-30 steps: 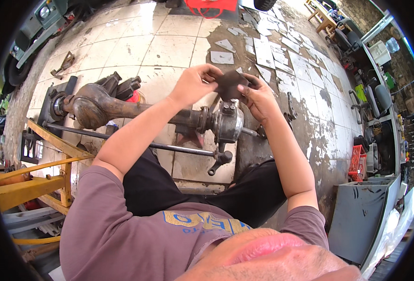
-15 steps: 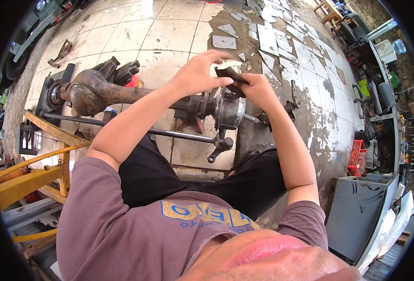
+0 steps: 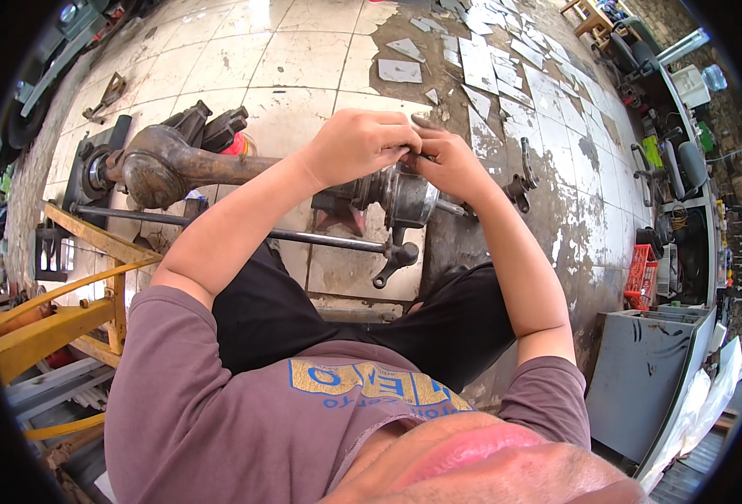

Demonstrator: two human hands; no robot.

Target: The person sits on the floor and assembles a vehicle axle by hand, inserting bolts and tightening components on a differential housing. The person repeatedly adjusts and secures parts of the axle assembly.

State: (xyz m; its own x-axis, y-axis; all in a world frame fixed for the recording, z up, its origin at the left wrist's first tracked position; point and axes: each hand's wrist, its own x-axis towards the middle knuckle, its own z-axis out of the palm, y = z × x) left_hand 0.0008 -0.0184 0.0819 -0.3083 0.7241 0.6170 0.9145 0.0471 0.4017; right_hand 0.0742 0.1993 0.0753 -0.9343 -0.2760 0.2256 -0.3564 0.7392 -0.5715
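My left hand [image 3: 361,144] is closed, its fingers bent into a pinch just beyond the axle's hub end. Close against its fingertips, my right hand [image 3: 453,161] is also closed, with its fingers curled inward. Anything pinched between them is mostly hidden; only a small dark spot shows. Right below the hands is the round metal hub [image 3: 413,200] of a large vehicle axle housing [image 3: 228,170], which lies across the floor in front of me. A long rod [image 3: 325,241] with a jointed end runs along the near side of the axle.
A yellow metal frame [image 3: 60,328] stands at my left. To the right are a grey metal cabinet [image 3: 640,378], a red crate [image 3: 641,277] and a workbench with tools. Broken tiles [image 3: 476,67] lie scattered on the floor ahead, and a curved metal part [image 3: 522,176] lies right of the hub.
Both hands have come together and slightly lower. My left fingers, spread before, are now closed. The dark flat piece held in my right hand is now mostly hidden.
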